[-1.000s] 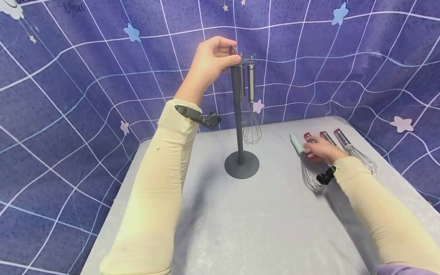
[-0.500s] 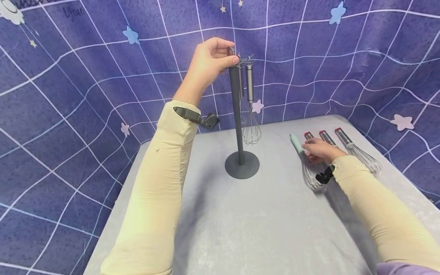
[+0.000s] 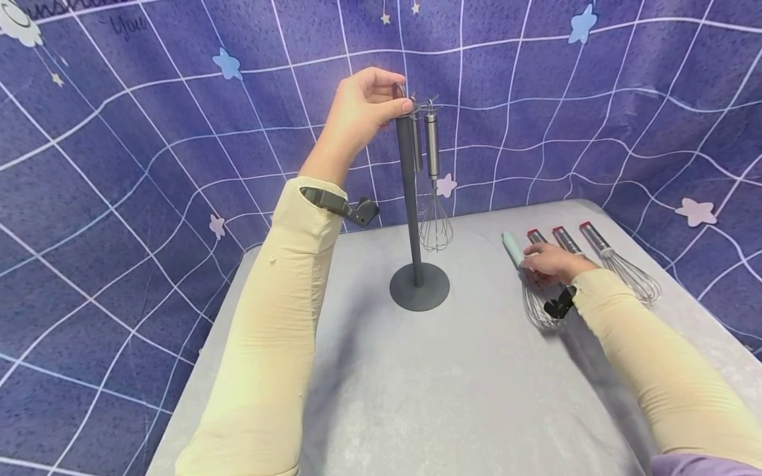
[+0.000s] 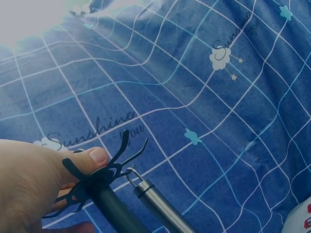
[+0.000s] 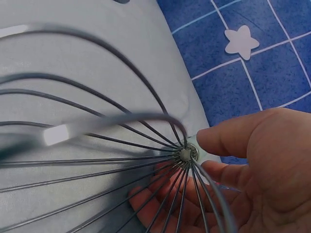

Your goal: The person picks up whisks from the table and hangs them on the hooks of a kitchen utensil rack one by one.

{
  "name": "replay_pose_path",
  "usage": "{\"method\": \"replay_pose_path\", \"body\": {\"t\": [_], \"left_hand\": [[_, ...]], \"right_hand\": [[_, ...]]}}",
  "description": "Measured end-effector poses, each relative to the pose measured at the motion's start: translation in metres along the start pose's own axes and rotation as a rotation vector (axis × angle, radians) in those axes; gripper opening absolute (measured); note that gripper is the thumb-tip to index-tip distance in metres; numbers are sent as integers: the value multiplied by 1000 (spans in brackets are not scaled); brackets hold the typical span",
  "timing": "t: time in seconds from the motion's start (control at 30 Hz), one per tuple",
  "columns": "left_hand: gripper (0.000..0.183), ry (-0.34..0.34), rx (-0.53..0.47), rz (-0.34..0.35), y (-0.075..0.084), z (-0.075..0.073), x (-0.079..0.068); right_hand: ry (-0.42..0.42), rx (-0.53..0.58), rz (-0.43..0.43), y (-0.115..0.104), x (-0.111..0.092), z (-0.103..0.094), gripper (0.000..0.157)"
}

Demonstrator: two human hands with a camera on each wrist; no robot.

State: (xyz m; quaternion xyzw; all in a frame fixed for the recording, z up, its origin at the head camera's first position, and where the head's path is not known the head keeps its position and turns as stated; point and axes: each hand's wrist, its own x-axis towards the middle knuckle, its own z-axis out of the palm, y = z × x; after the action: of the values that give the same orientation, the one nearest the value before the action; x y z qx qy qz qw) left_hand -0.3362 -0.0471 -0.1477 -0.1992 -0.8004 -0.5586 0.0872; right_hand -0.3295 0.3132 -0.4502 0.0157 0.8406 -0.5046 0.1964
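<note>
My left hand [image 3: 364, 102] holds the top of a dark grey utensil stand [image 3: 411, 205], thumb and fingers about its hooked crown. The left wrist view shows the thumb against the hooks near the pole [image 4: 114, 206]. From the stand hangs a steel-handled whisk [image 3: 433, 145], with another metal handle [image 3: 417, 149] partly hidden behind the pole. At the right, my right hand [image 3: 552, 262] pinches a whisk with a mint-green handle [image 3: 510, 248], low on the handle where the wires begin. That whisk lies on the table; the right wrist view has its wires [image 5: 116, 160] up close.
Right of the mint whisk lie more whisks with red-tipped steel handles: one [image 3: 535, 237] and another [image 3: 565, 239] partly covered by the hand, and a third [image 3: 595, 238] near the edge. A grey cloth covers the table [image 3: 428, 383]. A blue patterned curtain [image 3: 506, 79] hangs behind.
My right hand's fingers have closed in on the mint whisk's handle with a slight shift. The left hand and the stand hold their place.
</note>
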Motion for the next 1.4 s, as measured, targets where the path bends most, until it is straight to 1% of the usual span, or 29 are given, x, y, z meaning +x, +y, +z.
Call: {"method": "replay_pose_path", "body": {"t": [0.27,0.6,0.83,0.93,1.13,1.4], "left_hand": [[43,6,4,-2,-1,0,0],[43,6,-2,-1,-3,-2,-1],[43,3,-10,18,-3,-1,0],[43,0,-17,15,-4,0,1],[43,0,-18,8,-6,0,3],[44,0,-23,8,-6,0,1]], "right_hand": [[-2,21,10,3,4,3,61],[-10,17,0,1,5,4,56],[-15,10,7,1,7,4,57],[-13,4,5,1,7,4,58],[3,1,-24,1,7,6,58],[65,-4,-53,-4,8,10,59]]}}
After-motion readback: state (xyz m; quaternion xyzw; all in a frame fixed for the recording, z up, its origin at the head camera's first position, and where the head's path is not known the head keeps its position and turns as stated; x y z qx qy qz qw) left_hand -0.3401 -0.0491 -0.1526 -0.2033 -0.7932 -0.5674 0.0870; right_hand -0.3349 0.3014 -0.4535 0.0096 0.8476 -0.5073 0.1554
